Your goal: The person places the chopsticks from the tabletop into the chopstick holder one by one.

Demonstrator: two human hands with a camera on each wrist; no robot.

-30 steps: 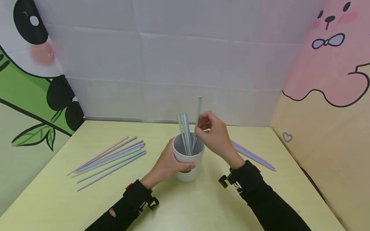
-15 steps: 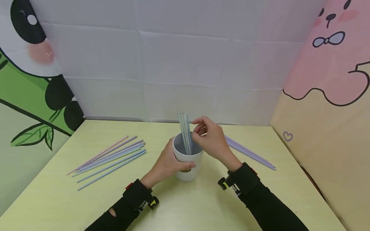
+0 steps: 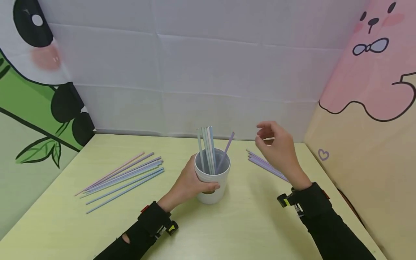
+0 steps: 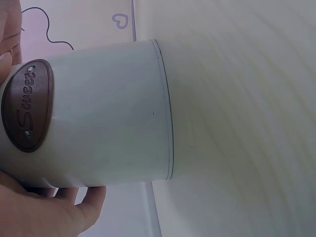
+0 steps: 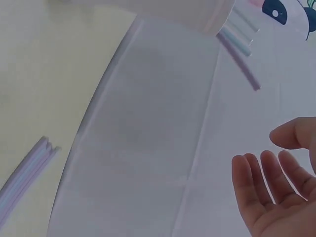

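A white cup (image 3: 212,182) (image 4: 103,113) with a brown oval label stands mid-table, and my left hand (image 3: 189,185) grips its side. Several pastel straws (image 3: 208,150) stand in it; a purple one (image 3: 225,148) leans right. My right hand (image 3: 276,148) hovers empty to the right of the cup, its fingers relaxed (image 5: 276,197), above a small bundle of purple straws (image 3: 264,165) (image 5: 24,173) lying on the table.
A larger pile of straws (image 3: 125,177) lies on the left of the yellow-green table (image 3: 227,227). A white cloth wall (image 3: 195,72) stands behind, with cartoon panels on the left and right sides.
My right hand let go of a straw in the cup and moved right, away from it, opening over the right bundle. The left hand stayed on the cup.
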